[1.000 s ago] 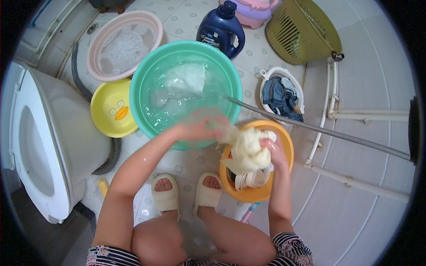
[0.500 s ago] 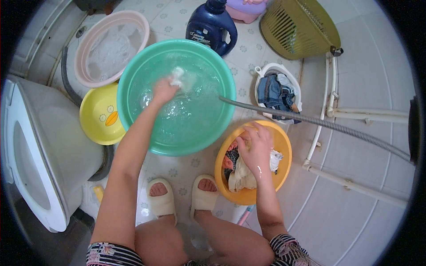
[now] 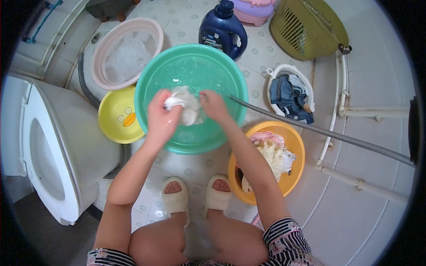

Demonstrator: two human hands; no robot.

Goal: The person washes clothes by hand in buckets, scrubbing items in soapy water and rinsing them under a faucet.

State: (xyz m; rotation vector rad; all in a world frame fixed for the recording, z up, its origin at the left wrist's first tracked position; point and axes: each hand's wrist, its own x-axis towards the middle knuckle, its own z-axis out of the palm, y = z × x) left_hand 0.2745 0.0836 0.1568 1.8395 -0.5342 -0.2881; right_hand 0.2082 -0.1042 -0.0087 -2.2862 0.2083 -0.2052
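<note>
A wet, bunched white cloth (image 3: 186,108) is held up over the water in the green basin (image 3: 239,95). My left hand (image 3: 163,116) grips its left side, with the thumb across the fabric. Close to the cloth's right side is my right hand (image 3: 214,105), its fingers curled in; what they hold, if anything, is hidden. To the right of the green basin stands an orange basin (image 3: 296,177) containing pale yellow, pink and white laundry (image 3: 270,157), partly covered by my right forearm.
A grey flexible hose (image 3: 328,131) runs from the right into the green basin. Around it stand a yellow basin (image 3: 111,126), a pink basin (image 3: 100,62) with sudsy water, a dark blue detergent jug (image 3: 219,33), a white pail (image 3: 275,106) of denim and an olive basket (image 3: 301,35). A toilet (image 3: 66,155) is at left.
My right hand has moved from over the orange basin to the green one and curled its fingers. My left hand has lifted the white cloth from the water. Pink laundry now shows in the orange basin.
</note>
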